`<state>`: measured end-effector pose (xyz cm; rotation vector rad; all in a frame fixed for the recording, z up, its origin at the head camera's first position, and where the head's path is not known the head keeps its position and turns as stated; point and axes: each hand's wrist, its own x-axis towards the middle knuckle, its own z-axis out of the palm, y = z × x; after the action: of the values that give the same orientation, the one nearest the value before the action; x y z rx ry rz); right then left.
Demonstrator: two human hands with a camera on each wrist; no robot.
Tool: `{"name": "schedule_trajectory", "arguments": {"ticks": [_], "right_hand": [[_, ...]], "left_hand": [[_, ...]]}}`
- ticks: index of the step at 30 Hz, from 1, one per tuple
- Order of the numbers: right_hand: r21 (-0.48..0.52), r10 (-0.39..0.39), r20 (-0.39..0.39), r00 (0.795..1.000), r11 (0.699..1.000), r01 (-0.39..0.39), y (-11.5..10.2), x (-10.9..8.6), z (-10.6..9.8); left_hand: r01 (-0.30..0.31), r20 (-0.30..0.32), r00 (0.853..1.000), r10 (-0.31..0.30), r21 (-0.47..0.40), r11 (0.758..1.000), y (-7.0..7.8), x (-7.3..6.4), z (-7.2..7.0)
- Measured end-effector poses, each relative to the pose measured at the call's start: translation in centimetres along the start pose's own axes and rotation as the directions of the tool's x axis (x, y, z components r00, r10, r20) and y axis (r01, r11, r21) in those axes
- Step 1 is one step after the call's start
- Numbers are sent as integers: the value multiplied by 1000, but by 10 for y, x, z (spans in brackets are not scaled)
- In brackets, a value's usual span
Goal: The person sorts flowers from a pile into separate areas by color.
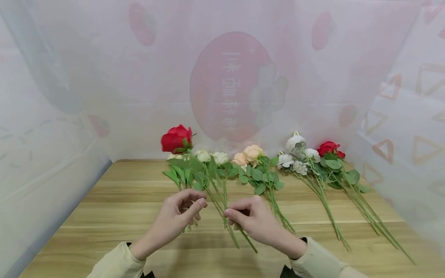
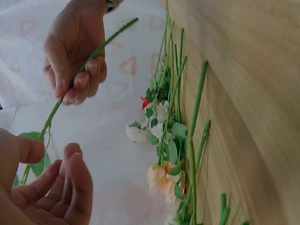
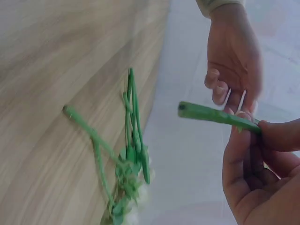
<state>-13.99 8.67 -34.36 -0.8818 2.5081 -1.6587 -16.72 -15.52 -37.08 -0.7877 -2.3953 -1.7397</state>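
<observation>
A red rose (image 1: 176, 139), held up at a slant above the table, has its long green stem crossing between my hands. My right hand (image 1: 259, 221) pinches that stem (image 3: 211, 115) near its lower end between thumb and fingers, and the cut end sticks out past them. Beside the stem, my left hand (image 1: 175, 211) has its thumb and fingers apart, loosely bent, with nothing gripped. In the left wrist view the stem passes behind the left thumb (image 2: 32, 150). Behind the hands lie cream-coloured flowers (image 1: 220, 158), partly hidden by the rose's leaves.
Peach flowers (image 1: 253, 152), white flowers (image 1: 295, 143) and another red rose (image 1: 328, 148) lie along the back and right, stems pointing toward the front. They rest on a wooden table (image 1: 114, 208). A pale printed sheet (image 1: 104, 69) hangs behind and at both sides.
</observation>
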Motion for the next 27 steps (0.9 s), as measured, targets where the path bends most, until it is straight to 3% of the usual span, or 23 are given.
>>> {"name": "schedule_trajectory", "arguments": {"ticks": [4, 8, 11, 16, 18, 21, 27], "right_hand": [[-42, 17, -80, 997, 999, -20, 7, -13, -23], [-183, -21, -179, 984, 983, -12, 16, -29, -54], [-287, -40, -269, 962, 957, -40, 24, -43, -81], [-450, -92, -395, 914, 887, -105, 39, -70, -126], [-504, -98, -435, 895, 850, -151, 45, -80, -144], [-528, -82, -482, 872, 822, -214, 53, -93, -168], [-526, -42, -534, 845, 799, -292, 73, -110, -209]], "left_hand": [[-47, -15, 999, 50, 156, 987, -2, 2, -2], [-128, -17, 990, 137, 257, 958, -3, 4, -4], [-174, -19, 982, 189, 310, 935, -5, 4, -7], [-227, -27, 966, 258, 386, 894, -10, 6, -14], [-232, -37, 962, 271, 417, 879, -13, 7, -17], [-222, -57, 959, 279, 464, 857, -17, 8, -23], [-163, -78, 968, 237, 521, 838, -25, 5, -33]]}}
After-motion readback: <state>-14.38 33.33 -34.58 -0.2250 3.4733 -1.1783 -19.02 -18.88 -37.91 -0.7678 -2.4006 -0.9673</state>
